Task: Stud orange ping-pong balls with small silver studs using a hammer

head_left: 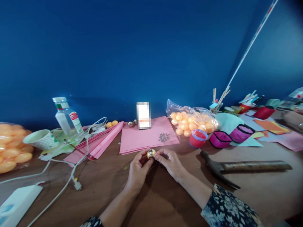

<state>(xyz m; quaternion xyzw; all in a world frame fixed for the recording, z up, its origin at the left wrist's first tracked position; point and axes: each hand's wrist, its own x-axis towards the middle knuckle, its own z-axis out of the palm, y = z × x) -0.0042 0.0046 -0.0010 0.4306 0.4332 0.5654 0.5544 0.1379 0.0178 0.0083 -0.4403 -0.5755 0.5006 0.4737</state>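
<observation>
Between my hands is a small orange ball (pixel 151 154) with shiny silver pieces on its surface. My left hand (pixel 139 168) grips it from the left with thumb and fingers. My right hand (pixel 170 164) is pinched at the ball's right side; what its fingertips hold, if anything, is too small to tell. Just beyond my hands, a small pile of silver pieces (pixel 164 137) lies on stacked pink sheets (pixel 139 140). A blurred upright phone-like object (pixel 143 116) stands at the back of the sheets, with shiny silver balls (pixel 131 124) beside it.
A hammer (pixel 255 166) lies on the brown table at right. Behind it are a red tub (pixel 198 138), magenta rings (pixel 221 139) and a bag of orange balls (pixel 189 121). White cables (pixel 71 178), a cup (pixel 39 139) and a clear bottle (pixel 66 118) are at left.
</observation>
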